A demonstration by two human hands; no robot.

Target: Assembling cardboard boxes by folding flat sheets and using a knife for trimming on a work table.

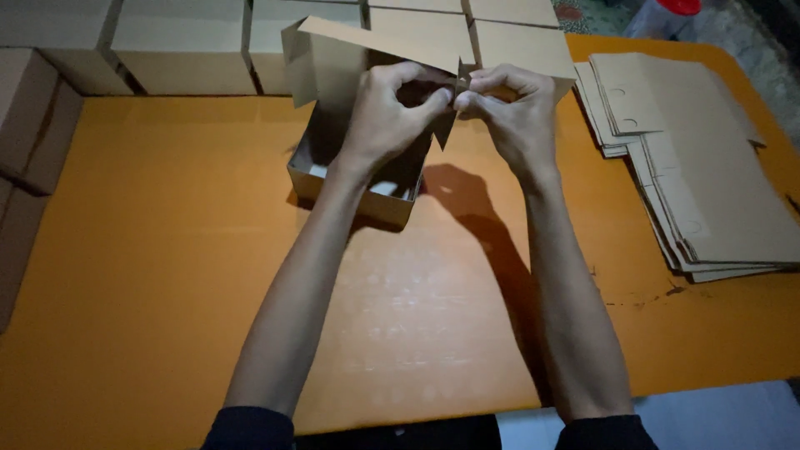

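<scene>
Left hand (387,112) and right hand (512,112) pinch a box (350,158) flap at 12 o'clock — flat cardboard stack (708,183) at 3 o'clock

1. My left hand (387,112) is curled, thumb and forefinger pinched shut at its right edge, knuckles up.
2. My right hand (512,112) mirrors it, pinching just beside that grip, fingertips of both hands nearly touching.
3. Both forearms run straight back from the pinch, bare to the dark sleeves at my elbows, wrists slightly bent.
</scene>
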